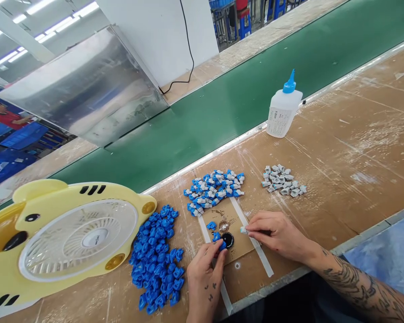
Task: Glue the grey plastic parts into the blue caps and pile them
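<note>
My left hand (207,269) pinches a small blue plastic part (222,245) at the edge of a round black dish (228,240). In the fingertips of my right hand (272,231) is a small grey-white plastic part (243,230), held to the right of the dish. Two loose blue pieces (211,225) lie just beyond my left fingers. Behind the dish is a round clear spot or lid (223,225) on a taped cardboard sheet (244,256). Farther back sits a pile of joined blue-and-grey parts (213,190).
A heap of blue parts (160,264) lies left, beside a yellow animal-shaped fan (74,233). Grey parts (283,180) are grouped back right. A white bottle with blue nozzle (284,107) stands near the green belt (202,130). A person in red (8,116) is far left.
</note>
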Demonstrator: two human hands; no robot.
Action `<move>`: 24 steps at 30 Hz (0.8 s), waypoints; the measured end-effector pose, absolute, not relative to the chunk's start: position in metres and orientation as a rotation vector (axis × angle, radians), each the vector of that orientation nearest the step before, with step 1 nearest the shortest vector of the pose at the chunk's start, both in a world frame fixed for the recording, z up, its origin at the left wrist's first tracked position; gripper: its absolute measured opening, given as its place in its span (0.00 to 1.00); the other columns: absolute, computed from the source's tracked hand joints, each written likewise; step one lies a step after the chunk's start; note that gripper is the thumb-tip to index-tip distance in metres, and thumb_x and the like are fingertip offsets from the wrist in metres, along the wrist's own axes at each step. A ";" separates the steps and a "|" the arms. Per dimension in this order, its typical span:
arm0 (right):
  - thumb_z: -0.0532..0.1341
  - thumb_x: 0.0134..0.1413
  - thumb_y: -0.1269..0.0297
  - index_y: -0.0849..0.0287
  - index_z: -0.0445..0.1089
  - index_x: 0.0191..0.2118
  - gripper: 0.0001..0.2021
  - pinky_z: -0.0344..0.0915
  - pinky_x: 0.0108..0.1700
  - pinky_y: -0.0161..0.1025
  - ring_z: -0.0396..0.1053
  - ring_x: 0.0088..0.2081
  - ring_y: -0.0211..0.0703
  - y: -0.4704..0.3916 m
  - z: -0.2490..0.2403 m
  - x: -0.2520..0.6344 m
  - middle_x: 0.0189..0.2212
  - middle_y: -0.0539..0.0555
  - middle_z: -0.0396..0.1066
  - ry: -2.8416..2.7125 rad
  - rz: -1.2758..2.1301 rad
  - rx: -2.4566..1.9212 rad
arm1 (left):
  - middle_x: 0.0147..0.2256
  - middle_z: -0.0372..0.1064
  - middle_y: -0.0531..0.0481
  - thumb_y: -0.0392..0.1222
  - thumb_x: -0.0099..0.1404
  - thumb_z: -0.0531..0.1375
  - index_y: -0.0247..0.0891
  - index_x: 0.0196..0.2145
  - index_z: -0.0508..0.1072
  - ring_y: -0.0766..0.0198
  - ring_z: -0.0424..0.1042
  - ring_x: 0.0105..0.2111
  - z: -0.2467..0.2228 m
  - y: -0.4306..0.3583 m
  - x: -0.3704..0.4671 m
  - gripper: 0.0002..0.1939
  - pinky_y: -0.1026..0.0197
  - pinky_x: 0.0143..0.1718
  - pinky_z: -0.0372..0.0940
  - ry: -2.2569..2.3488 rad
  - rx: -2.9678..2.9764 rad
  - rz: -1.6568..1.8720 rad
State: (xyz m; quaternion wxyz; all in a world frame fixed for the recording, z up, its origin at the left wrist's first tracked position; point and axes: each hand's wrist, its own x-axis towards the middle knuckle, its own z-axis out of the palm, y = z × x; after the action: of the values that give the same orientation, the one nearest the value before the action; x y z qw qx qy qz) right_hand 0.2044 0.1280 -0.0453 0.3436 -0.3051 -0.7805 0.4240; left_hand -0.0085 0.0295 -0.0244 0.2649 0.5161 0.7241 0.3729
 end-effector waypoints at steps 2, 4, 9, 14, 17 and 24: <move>0.58 0.68 0.63 0.58 0.81 0.38 0.13 0.72 0.39 0.35 0.76 0.35 0.41 0.128 -0.044 0.205 0.32 0.56 0.79 -2.017 1.100 -0.779 | 0.31 0.80 0.46 0.45 0.59 0.67 0.49 0.36 0.85 0.56 0.78 0.28 -0.027 0.029 -0.009 0.07 0.59 0.31 0.72 1.963 1.419 0.998; 0.58 0.69 0.62 0.58 0.81 0.38 0.14 0.73 0.39 0.35 0.76 0.35 0.41 0.128 -0.041 0.206 0.32 0.56 0.80 -1.998 1.112 -0.780 | 0.30 0.80 0.47 0.46 0.58 0.68 0.48 0.35 0.85 0.56 0.77 0.28 -0.027 0.029 -0.009 0.07 0.59 0.32 0.72 1.959 1.390 1.020; 0.59 0.68 0.57 0.57 0.82 0.38 0.15 0.72 0.36 0.33 0.76 0.31 0.39 0.122 -0.035 0.199 0.31 0.55 0.80 -1.891 1.192 -0.786 | 0.27 0.80 0.45 0.52 0.44 0.75 0.40 0.29 0.84 0.54 0.79 0.28 -0.019 0.033 -0.005 0.17 0.57 0.32 0.75 1.905 0.867 1.200; 0.60 0.67 0.56 0.57 0.82 0.37 0.15 0.73 0.34 0.33 0.75 0.28 0.39 0.110 -0.033 0.182 0.29 0.54 0.80 -1.794 1.188 -0.787 | 0.24 0.79 0.47 0.52 0.36 0.78 0.38 0.26 0.82 0.59 0.77 0.25 -0.016 0.038 0.006 0.21 0.62 0.27 0.73 1.762 0.524 1.350; 0.60 0.68 0.59 0.57 0.81 0.38 0.14 0.73 0.35 0.32 0.76 0.31 0.39 0.107 -0.031 0.175 0.30 0.55 0.80 -1.788 1.135 -0.725 | 0.22 0.77 0.49 0.51 0.35 0.78 0.38 0.25 0.81 0.63 0.75 0.23 -0.014 0.040 0.013 0.21 0.64 0.26 0.71 1.666 0.461 1.382; 0.59 0.68 0.63 0.59 0.80 0.37 0.13 0.72 0.37 0.32 0.75 0.32 0.39 0.112 -0.022 0.178 0.31 0.56 0.79 -1.982 1.103 -0.549 | 0.20 0.77 0.48 0.49 0.30 0.80 0.38 0.22 0.81 0.64 0.74 0.21 -0.002 0.042 0.017 0.21 0.65 0.25 0.71 1.525 0.315 1.337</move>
State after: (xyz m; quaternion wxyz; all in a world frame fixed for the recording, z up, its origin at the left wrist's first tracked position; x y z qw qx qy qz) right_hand 0.1784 0.1124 -0.0218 0.3928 -0.2161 -0.7810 0.4347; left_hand 0.0167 0.0422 -0.0024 0.5180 0.1311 0.6355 0.5574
